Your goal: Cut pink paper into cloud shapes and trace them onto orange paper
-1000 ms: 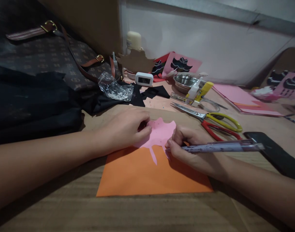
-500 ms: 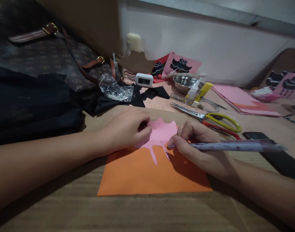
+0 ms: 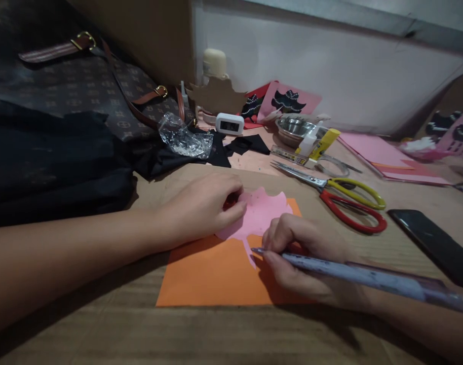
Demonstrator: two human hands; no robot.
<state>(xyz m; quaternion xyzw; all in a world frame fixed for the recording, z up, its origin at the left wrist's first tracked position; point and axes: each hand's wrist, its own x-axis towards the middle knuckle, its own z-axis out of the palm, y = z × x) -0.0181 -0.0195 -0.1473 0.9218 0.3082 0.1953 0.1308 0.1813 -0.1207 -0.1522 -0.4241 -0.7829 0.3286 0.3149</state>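
An orange paper sheet (image 3: pixel 208 279) lies flat on the wooden table in front of me. A pink cut-out shape (image 3: pixel 262 213) rests on its upper part. My left hand (image 3: pixel 201 205) presses down on the pink shape's left side, fingers curled. My right hand (image 3: pixel 303 253) grips a pale purple pen (image 3: pixel 360 276), whose tip touches the paper at the lower edge of the pink shape.
Scissors with red and yellow handles (image 3: pixel 345 195) lie to the right, a dark phone (image 3: pixel 432 243) beyond them. A patterned brown bag (image 3: pixel 83 86) and black cloth (image 3: pixel 45 167) fill the left. A steel bowl (image 3: pixel 294 129), glue, a small white clock (image 3: pixel 229 123) and pink sheets (image 3: pixel 376 152) sit at the back.
My right hand has moved down and toward me along the pink shape's lower edge, the pen swinging lower. The left hand stays pressed on the shape.
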